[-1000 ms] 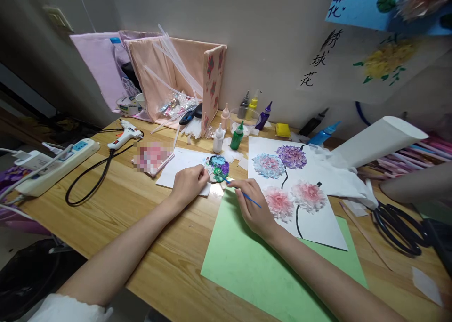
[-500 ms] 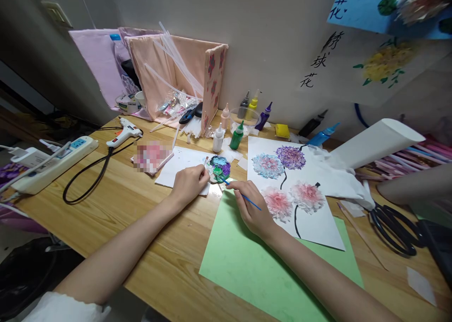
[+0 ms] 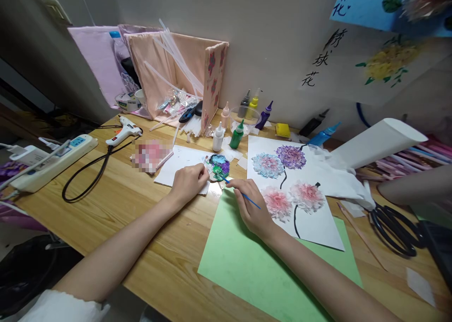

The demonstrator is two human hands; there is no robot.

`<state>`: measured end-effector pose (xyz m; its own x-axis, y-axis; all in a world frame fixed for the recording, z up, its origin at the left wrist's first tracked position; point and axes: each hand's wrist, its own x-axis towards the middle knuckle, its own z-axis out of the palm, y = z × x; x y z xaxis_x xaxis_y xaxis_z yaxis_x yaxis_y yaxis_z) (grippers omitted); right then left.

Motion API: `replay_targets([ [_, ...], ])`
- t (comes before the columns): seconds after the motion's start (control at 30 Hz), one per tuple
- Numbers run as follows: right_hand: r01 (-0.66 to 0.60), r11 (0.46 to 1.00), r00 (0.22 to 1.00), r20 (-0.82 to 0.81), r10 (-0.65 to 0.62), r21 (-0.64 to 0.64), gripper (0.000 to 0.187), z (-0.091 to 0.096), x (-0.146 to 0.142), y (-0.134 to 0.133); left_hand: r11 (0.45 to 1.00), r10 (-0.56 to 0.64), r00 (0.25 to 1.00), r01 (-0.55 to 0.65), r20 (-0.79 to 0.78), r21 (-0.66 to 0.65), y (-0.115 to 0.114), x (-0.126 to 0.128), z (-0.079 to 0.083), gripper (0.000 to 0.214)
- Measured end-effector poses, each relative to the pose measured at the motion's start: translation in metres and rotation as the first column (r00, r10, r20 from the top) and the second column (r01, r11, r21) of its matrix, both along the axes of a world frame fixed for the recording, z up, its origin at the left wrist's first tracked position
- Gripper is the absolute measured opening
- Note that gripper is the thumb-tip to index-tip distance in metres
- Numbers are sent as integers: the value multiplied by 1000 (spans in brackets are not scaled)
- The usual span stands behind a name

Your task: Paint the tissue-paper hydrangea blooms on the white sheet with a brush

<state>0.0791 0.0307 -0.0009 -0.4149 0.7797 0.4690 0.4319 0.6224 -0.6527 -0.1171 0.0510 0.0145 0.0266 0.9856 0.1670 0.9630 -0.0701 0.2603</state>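
My right hand [image 3: 251, 204] is closed around a thin blue paintbrush [image 3: 251, 201]. The brush's tip lies in the green patch of a small round paint palette [image 3: 226, 160], which also carries blue, purple and dark paint. At the palette's left edge my left hand [image 3: 189, 183] rests in a pinch on a white sheet [image 3: 165, 173]. A small tip shows just above its thumb; what the fingers grip is mostly hidden. To the right lies a white picture [image 3: 319, 223] with several fluffy paper blooms in blue, purple and pink, and black painted stems.
Green paper [image 3: 229, 261] lies under my right forearm. Behind the palette stand a white paint bottle [image 3: 218, 138] and a green paint bottle [image 3: 237, 135]. Black-handled scissors [image 3: 395, 230] are at the right, a glue gun [image 3: 123, 131] and a power strip [image 3: 56, 162] at the left.
The green paint on the palette looks more smeared, and the brush tip has shifted slightly within it. Both hands keep nearly the same place and grip.
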Motion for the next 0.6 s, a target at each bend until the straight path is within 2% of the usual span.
replay_targets([
  [0.17, 82, 997, 997, -11, -82, 12, 20, -1, 1, 1, 1000, -2, 1000, 2, 3, -1, 0, 0, 1, 25],
  [0.33, 13, 1000, 1000, 0, -13, 29, 20, -1, 0, 0, 1000, -7, 1000, 7, 6, -4, -1, 0, 2, 25],
  [0.47, 64, 998, 998, -8, -63, 7, 21, -1, 0, 0, 1000, -9, 1000, 9, 10, -11, -1, 1, 3, 25],
  [0.6, 4, 1000, 1000, -3, -4, 13, 21, -1, 1, -1, 1000, -7, 1000, 7, 15, -9, -1, 0, 3, 25],
])
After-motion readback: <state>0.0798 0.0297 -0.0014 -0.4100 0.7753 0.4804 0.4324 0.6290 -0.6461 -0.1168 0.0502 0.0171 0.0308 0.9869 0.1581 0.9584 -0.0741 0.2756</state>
